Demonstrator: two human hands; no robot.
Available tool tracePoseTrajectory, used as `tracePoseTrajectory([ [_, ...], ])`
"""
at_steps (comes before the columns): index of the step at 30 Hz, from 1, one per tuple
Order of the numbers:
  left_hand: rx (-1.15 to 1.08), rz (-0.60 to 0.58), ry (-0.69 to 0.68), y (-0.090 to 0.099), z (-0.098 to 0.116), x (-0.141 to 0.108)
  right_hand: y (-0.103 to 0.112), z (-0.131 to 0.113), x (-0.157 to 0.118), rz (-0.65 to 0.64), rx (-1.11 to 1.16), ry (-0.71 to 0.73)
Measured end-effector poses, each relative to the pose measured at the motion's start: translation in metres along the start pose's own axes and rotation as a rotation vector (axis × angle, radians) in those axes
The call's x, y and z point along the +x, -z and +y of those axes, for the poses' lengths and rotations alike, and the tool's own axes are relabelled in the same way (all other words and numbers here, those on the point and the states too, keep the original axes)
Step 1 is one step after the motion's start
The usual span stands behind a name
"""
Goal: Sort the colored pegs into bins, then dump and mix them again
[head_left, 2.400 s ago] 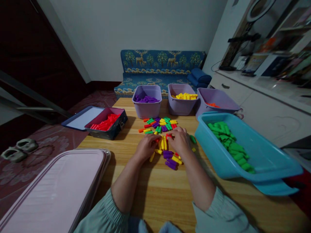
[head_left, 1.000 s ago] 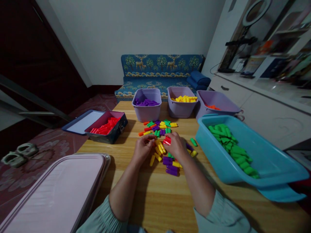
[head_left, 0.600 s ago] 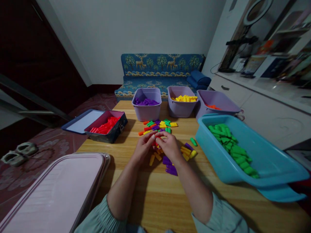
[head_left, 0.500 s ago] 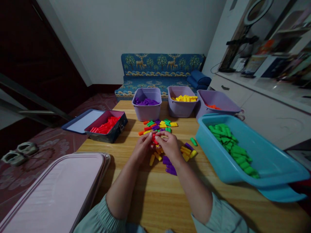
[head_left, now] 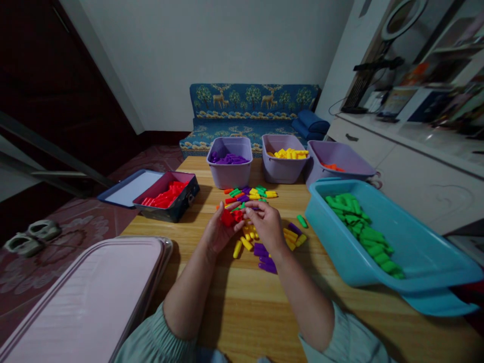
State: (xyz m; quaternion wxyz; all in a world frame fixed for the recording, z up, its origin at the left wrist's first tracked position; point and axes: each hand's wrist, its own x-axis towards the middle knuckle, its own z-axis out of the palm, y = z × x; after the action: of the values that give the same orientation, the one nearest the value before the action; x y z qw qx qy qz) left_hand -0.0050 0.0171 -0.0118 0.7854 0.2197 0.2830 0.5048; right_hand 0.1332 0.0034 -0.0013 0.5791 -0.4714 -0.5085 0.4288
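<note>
In front of me, my left hand [head_left: 218,234] is cupped with its palm turned up, holding several small red plastic pieces [head_left: 228,218]. My right hand [head_left: 267,224] hovers just beside them, thumb and fingertips drawn together near the red pieces; whatever is between them is too small to make out. Below the hands lie loose yellow plastic pieces [head_left: 246,244] and purple plastic pieces [head_left: 267,264], with more yellow and purple ones by my right wrist. Beyond the fingers is a mixed pile of coloured pieces [head_left: 254,196], partly hidden by the hands.
A tin box [head_left: 177,214] with red pieces stands left. Lilac bins [head_left: 229,176] holding purple, yellow [head_left: 283,171] and orange pieces [head_left: 331,167] line the back. A blue tub [head_left: 333,247] of green pieces is right; a pink lid [head_left: 94,297] lies near left.
My hands have parted slightly. The left palm has turned up and opened out, showing the red pieces, while the right hand has drawn a little to the right.
</note>
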Motion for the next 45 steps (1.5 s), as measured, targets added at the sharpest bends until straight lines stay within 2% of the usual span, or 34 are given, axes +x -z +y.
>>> tracePoseTrajectory([
  [4,0.045,0.053,-0.021,0.0,0.0,-0.001,0.013,0.015,0.009,0.052,-0.118,-0.059],
  [6,0.108,0.085,-0.087,0.001,-0.001,0.0,0.017,0.022,0.012,0.069,-0.195,-0.07],
  [9,0.308,0.278,-0.323,0.006,-0.001,0.003,0.02,0.027,0.013,0.081,-0.325,-0.012],
  [11,0.548,0.447,-0.535,0.012,0.001,0.005,0.019,0.028,0.012,0.067,-0.393,0.026],
  [13,0.844,0.547,-0.72,0.019,0.005,0.006,0.019,0.028,0.01,0.048,-0.461,0.054],
  [15,1.141,0.548,-0.835,0.025,0.008,0.005,0.017,0.027,0.009,0.025,-0.541,0.101],
  [16,1.271,0.523,-0.85,0.027,0.009,0.005,0.017,0.027,0.008,0.007,-0.579,0.13],
  [19,1.508,0.406,-0.755,0.03,0.008,0.004,0.014,0.026,0.005,-0.072,-0.652,0.199],
  [23,1.43,0.303,-0.627,0.03,0.002,0.004,0.011,0.027,0.002,-0.144,-0.688,0.2],
  [27,1.414,0.286,-0.551,0.03,-0.001,0.005,0.01,0.028,0.002,-0.147,-0.682,0.206],
  [32,1.512,0.278,-0.536,0.03,-0.001,0.005,0.01,0.027,0.002,-0.152,-0.685,0.191],
  [35,1.534,0.229,-0.579,0.029,-0.001,0.006,0.009,0.026,0.002,-0.154,-0.688,0.189],
  [38,1.346,0.229,-0.691,0.026,0.001,0.007,0.01,0.026,0.002,-0.155,-0.687,0.189],
  [40,1.173,0.308,-0.729,0.023,0.003,0.007,0.01,0.026,0.002,-0.155,-0.685,0.192],
  [42,0.961,0.394,-0.693,0.02,0.004,0.007,0.01,0.026,0.002,-0.152,-0.683,0.195],
  [45,0.548,0.452,-0.541,0.017,0.005,0.008,0.01,0.027,0.002,-0.15,-0.674,0.2],
])
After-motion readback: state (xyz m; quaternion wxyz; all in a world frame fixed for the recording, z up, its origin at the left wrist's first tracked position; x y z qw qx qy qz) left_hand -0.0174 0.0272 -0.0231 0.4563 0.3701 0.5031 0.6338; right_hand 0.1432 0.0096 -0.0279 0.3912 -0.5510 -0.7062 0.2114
